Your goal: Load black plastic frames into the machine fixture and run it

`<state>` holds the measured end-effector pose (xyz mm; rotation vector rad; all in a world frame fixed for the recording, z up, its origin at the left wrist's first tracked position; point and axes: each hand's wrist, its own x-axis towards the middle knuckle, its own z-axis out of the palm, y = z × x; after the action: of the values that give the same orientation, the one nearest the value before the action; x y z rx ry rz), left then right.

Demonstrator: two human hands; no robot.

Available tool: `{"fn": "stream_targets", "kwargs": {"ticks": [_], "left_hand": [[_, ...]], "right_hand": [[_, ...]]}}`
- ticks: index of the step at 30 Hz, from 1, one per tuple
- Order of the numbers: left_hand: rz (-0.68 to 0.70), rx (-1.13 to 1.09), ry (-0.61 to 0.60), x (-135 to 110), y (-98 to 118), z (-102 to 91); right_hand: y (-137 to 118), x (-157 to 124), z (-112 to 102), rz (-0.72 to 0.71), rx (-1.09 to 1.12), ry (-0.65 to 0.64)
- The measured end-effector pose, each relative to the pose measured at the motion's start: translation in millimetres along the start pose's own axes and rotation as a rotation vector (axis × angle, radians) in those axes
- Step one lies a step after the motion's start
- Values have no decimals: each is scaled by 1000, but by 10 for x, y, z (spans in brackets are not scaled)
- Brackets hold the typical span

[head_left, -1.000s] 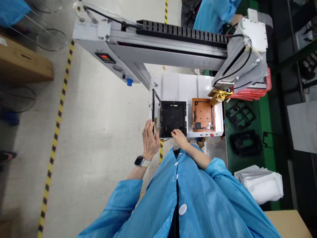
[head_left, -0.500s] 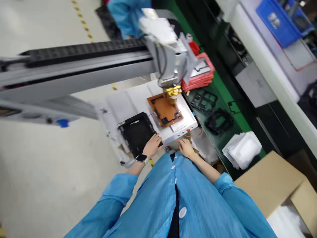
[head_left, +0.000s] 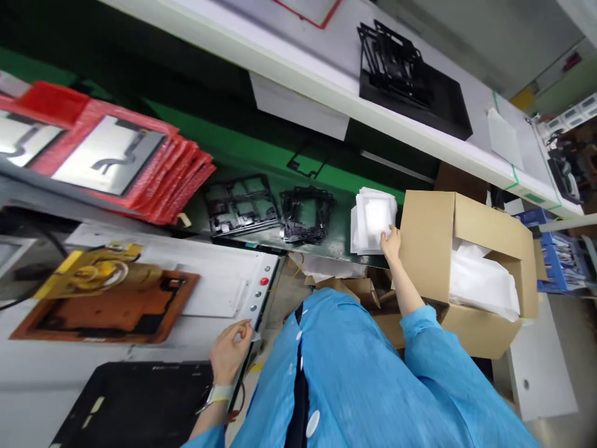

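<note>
My right hand reaches out at the lower right corner of a stack of white pouch-like sheets. Its thumb and fingers close on that corner; how many sheets they hold I cannot tell. My left hand is at the front edge of the white machine bed, fingers curled and tips together. A small pale bit shows by its fingertips, too small to name. Left of it lies a black flat panel. Behind, an orange fixture plate sits under a yellow machine head.
Red bubble-wrap pouches with flat screens lie at left. Black frames and a pile of thinner frames are on the green bench. An open cardboard box stands right of the sheets. A white shelf runs above.
The view has swung right toward the bench. My right hand has moved from the machine's front edge to the white stack. My left hand has left the black panel and curled its fingers.
</note>
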<state>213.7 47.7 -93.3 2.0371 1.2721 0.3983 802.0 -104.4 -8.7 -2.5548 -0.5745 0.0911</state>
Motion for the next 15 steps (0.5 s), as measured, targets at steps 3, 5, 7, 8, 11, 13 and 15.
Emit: {"fn": "stream_targets", "kwargs": {"ticks": [3, 5, 7, 8, 11, 13, 15], "left_hand": [[-38, -64, -94, 208, 330, 222], [-87, -79, -182, 289, 505, 348], [-132, -90, -262, 322, 638, 448], [-147, -99, -289, 324, 687, 490], [-169, -119, -332, 302, 775, 586], [-180, -135, -349, 290, 799, 631], [-197, -156, -361, 295, 814, 662]], "right_hand": [[237, 327, 61, 190, -103, -105], [288, 484, 154, 317, -138, -203], [304, 600, 233, 404, -153, -272], [309, 644, 259, 421, -156, -286], [327, 728, 303, 424, -175, -272], [341, 756, 329, 414, -191, -260], [351, 775, 367, 382, -204, -241]]}}
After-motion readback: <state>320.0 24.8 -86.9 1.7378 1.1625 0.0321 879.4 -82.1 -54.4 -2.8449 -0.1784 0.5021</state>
